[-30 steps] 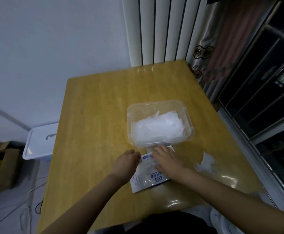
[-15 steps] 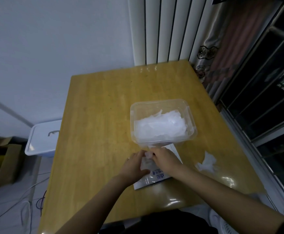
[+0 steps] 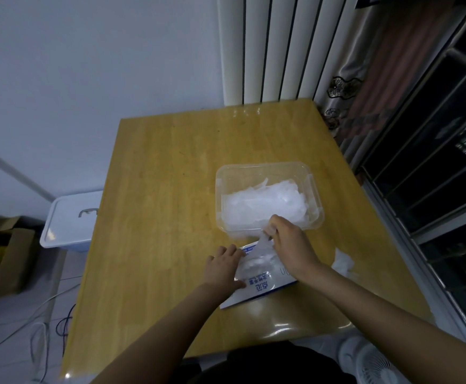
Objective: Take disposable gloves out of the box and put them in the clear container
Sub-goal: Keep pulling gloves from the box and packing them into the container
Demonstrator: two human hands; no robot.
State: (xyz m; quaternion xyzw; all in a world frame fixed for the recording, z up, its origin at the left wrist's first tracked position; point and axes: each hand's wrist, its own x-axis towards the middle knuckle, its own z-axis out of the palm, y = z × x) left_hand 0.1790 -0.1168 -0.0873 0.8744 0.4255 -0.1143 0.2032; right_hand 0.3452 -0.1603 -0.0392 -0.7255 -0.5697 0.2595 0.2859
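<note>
A flat white glove box (image 3: 265,284) with blue print lies on the wooden table (image 3: 165,189), near its front edge. My left hand (image 3: 223,266) presses flat on the box's left side. My right hand (image 3: 288,242) pinches a thin translucent glove (image 3: 263,243) and lifts it out of the box top, just in front of the clear container (image 3: 313,189). That container sits right behind the box and holds a heap of translucent gloves (image 3: 265,203).
A crumpled loose glove (image 3: 342,261) lies on the table right of the box. A white lidded bin (image 3: 71,220) stands on the floor to the left, beside cardboard boxes (image 3: 1,256). A small fan (image 3: 370,364) is at the lower right.
My right hand has risen from the box toward the container's front wall, drawing a glove out. My left hand stays on the box's left side.
</note>
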